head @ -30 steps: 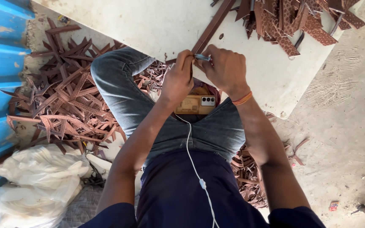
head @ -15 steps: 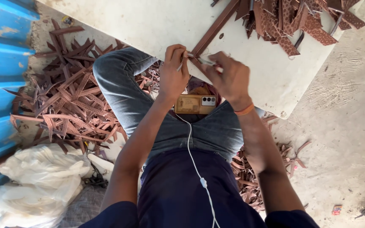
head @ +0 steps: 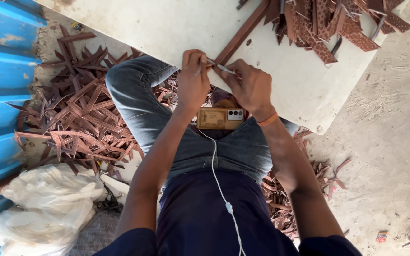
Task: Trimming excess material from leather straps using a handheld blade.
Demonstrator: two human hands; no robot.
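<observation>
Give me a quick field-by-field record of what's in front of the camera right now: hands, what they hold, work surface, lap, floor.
left hand: left hand pinching the near end of the long brown strip
right hand: right hand holding a thin tool at the strip's end
work surface: white board, tilted over the knees
on board: heap of brown patterned strips at the far right
lap: phone with a white cable running toward the body
floor left: pile of brown offcuts, white plastic bags
wall: blue corrugated sheet
</observation>
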